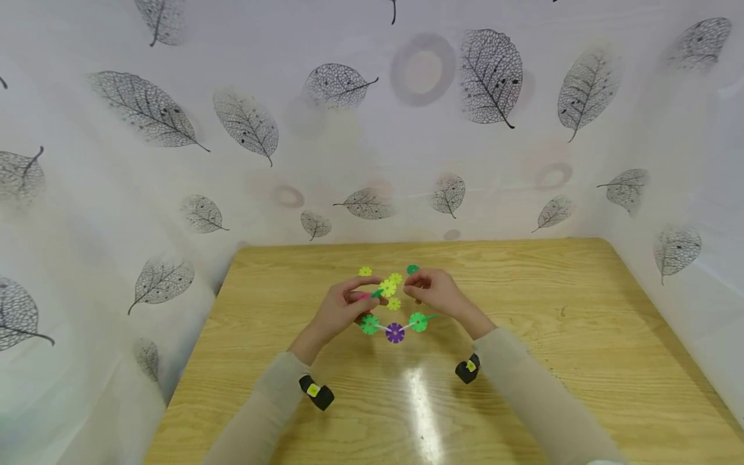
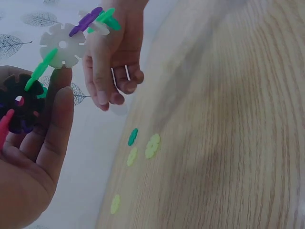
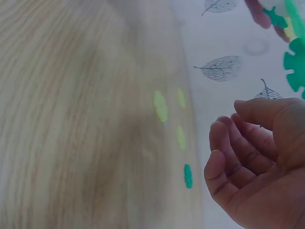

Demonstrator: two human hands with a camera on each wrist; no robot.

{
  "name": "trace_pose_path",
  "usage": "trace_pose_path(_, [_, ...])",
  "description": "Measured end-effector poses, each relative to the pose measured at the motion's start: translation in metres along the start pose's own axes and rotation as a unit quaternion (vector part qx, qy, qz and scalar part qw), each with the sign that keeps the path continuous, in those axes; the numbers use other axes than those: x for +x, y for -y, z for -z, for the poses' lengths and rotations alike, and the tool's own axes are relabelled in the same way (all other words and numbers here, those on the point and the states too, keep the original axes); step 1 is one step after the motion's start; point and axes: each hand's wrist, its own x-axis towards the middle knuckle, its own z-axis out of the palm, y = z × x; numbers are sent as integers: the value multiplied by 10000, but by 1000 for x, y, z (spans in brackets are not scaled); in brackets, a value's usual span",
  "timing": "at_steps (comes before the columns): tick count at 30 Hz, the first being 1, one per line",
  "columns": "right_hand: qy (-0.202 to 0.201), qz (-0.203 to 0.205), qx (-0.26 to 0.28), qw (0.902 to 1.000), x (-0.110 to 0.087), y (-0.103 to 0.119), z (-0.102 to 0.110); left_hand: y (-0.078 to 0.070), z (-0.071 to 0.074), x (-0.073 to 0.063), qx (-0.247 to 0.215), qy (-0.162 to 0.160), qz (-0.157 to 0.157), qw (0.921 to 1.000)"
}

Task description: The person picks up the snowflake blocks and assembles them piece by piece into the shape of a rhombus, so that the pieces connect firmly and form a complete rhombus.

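Observation:
My left hand (image 1: 337,307) grips a loop-like chain of slotted snowflake discs, held up above the table. The chain includes a pink disc (image 1: 364,296), a yellow disc (image 1: 385,285), green discs and a purple disc (image 1: 395,339) hanging at the front. Seen from the left wrist, a white disc (image 2: 48,46) stands out beyond the fingertips, and a dark disc (image 2: 29,106) lies against the palm. To the right of the chain is my right hand (image 1: 440,294), its fingers loosely bent and nothing between them in the right wrist view.
Three loose yellow discs, one of them a yellow disc (image 3: 160,107), lie on the wooden table (image 1: 581,361) with a loose green disc (image 3: 188,176) near its far edge. A leaf-patterned cloth (image 1: 360,142) hangs behind and along both sides.

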Motion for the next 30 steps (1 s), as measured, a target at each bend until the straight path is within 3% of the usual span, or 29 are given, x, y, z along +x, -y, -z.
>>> trace_pose_path(7, [-55,44,-591,9982,4,-11,-13,1,2,-1,25,-4,-96,10000])
trace_pose_path(13, [39,42,-682,9977,5,-17,-22,2,3,-1,68,-54,-75,9999])
trace_pose_path(22, [64,-126,-904,9958,10,-23,-30,-2,3,0,-219,-43,19,9997])
trace_pose_path(30, [100,57,-972,9952,6,-23,-39,-1,3,2,-249,-60,11,9997])
